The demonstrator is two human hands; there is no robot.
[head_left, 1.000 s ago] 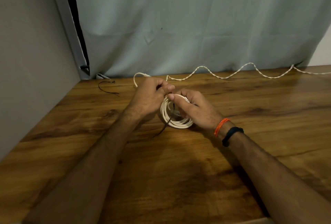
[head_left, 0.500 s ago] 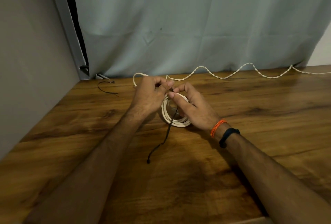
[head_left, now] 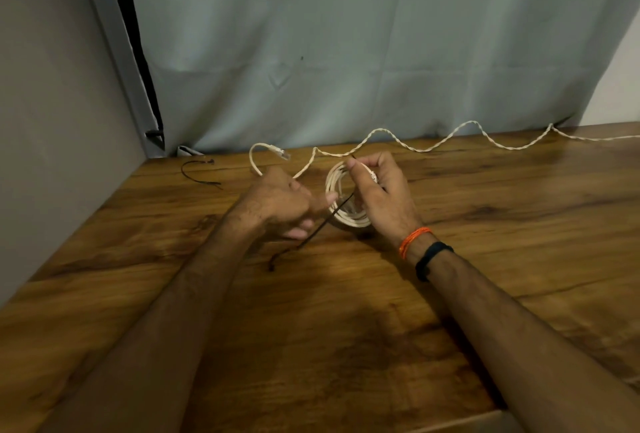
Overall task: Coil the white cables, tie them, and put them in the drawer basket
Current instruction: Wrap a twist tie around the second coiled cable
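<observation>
A coil of white cable [head_left: 341,205] stands on edge on the wooden table [head_left: 346,328]. My right hand [head_left: 381,195] grips the coil's top and pinches one end of a thin black tie [head_left: 322,226] there. The tie runs down through the coil and trails onto the table at the front left. My left hand [head_left: 280,204] is just left of the coil, fingers loosely curled, one fingertip touching the coil near the tie. A second white cable [head_left: 433,145], twisted and wavy, lies uncoiled along the back edge, its clear plug [head_left: 280,152] at the left end.
Another black tie [head_left: 199,174] lies near the back left corner. A grey curtain [head_left: 346,51] hangs behind the table and a grey wall [head_left: 52,120] closes the left side. No drawer basket is in view.
My left hand has let go of the coil's top and dropped down to the left. The right hand moved up to the top of the coil. The plug behind is now uncovered.
</observation>
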